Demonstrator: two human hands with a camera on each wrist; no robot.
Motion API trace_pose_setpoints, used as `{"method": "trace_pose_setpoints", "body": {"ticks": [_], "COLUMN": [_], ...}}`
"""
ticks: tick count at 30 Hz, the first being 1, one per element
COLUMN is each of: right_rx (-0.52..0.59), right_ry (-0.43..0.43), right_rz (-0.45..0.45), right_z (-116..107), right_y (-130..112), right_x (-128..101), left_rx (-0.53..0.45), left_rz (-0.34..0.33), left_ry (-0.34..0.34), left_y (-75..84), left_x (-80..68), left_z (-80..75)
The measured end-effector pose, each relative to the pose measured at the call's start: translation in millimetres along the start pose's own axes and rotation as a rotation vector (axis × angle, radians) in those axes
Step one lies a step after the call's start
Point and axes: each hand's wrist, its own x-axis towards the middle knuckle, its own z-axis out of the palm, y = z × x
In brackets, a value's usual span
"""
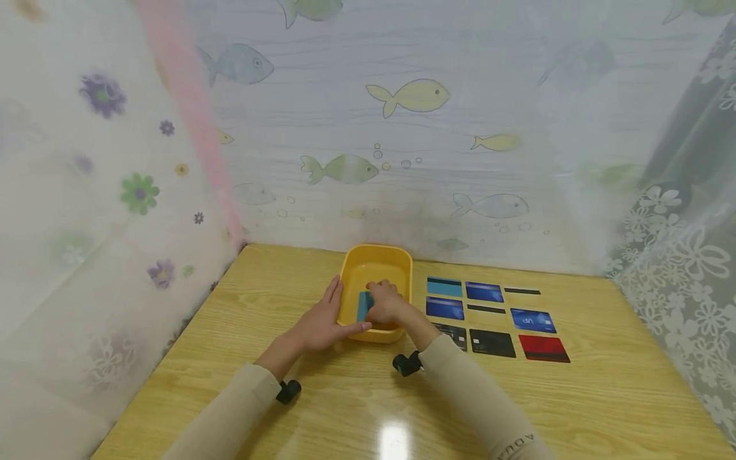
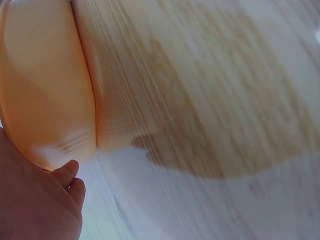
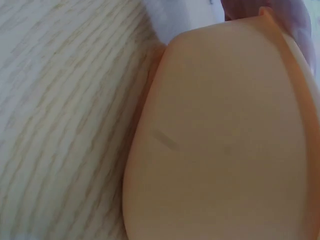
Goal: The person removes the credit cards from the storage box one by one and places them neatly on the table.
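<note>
Right hand (image 1: 384, 305), fingers curled, grips a teal card (image 1: 364, 305) inside the yellow tub (image 1: 402, 262). Left hand (image 1: 322, 322), fingers straight, rests flat against the tub's left wall.

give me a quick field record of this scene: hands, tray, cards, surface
left hand: open, flat against the yellow tray's left side
right hand: inside the tray, fingers curled on a teal card
yellow tray: on the table, near the back wall
other cards: laid in rows right of the tray
wooden table: glossy, light grain
</note>
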Motion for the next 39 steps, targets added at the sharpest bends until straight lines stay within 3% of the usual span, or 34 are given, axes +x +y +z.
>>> {"method": "trace_pose_setpoints", "body": {"ticks": [9,17,24,32,39], "right_rx": [-0.026,0.077,0.229,0.393,0.451], "right_ry": [0.002,0.104,0.188,0.207,0.227], "right_rz": [0.076,-0.022,-0.148,-0.127,-0.17], "right_z": [-2,-5,-20,-37,-50], "right_y": [-2,-2,2,12,19], "right_x": [2,-1,-20,-46,-69], "left_rx": [-0.021,-0.04,-0.041,-0.047,-0.032], "left_rz": [-0.003,0.0,-0.006,-0.016,-0.025], "left_ry": [-0.009,-0.016,-0.006,0.006,0.007], "left_y": [3.9,7.4,5.7,7.6,5.6], "left_x": [-3.2,-6.0,-5.0,-5.2,-3.7], "left_z": [-1.8,-3.8,-2.1,-2.6,-0.8]}}
